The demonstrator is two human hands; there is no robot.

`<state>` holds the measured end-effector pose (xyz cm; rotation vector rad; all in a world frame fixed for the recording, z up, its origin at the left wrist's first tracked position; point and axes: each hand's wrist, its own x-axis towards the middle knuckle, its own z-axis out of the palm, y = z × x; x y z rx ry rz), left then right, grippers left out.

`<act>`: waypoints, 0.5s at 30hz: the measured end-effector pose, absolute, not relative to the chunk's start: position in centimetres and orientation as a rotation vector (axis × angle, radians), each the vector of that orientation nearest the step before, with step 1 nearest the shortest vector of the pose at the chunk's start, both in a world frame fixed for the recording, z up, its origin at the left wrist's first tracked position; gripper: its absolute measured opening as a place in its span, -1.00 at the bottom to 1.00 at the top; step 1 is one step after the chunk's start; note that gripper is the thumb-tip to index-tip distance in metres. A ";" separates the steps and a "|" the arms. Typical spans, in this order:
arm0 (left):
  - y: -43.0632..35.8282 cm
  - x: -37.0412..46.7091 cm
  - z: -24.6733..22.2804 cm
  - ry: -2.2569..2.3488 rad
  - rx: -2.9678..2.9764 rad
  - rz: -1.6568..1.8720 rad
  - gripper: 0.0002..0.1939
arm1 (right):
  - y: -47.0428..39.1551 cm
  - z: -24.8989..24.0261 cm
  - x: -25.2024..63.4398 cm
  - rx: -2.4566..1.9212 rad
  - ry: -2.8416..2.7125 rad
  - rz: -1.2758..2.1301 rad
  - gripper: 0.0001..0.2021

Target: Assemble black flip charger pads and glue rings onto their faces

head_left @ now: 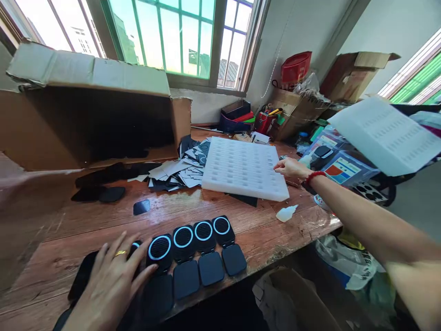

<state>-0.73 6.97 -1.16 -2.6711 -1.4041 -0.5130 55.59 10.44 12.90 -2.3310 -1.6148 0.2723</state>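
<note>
My left hand (113, 280), with a gold ring, lies with fingers spread over the left end of a row of black folding pads. Several of these stand open, such as a folding pad with a light ring (183, 237) on its upper half and a plain square lower half. The thumb touches or nearly touches the nearest pad of the row. My right hand (291, 168) reaches far out to the right edge of a white foam tray (237, 170) with rows of slots. Its fingers are pinched together there; what they hold, if anything, is too small to make out.
A pile of black and white cut pieces (186, 168) lies left of the tray. Behind stands an open cardboard box (179, 124). A small dark square (141, 207) and a white scrap (286, 213) lie on the table. Another foam block (386, 133) rests on plastic boxes at right.
</note>
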 end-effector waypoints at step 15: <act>14.6 22.1 4.5 -1.167 -3.027 -0.231 -0.30 | 9.3 11.7 57.6 -1.978 -1.162 0.613 -0.79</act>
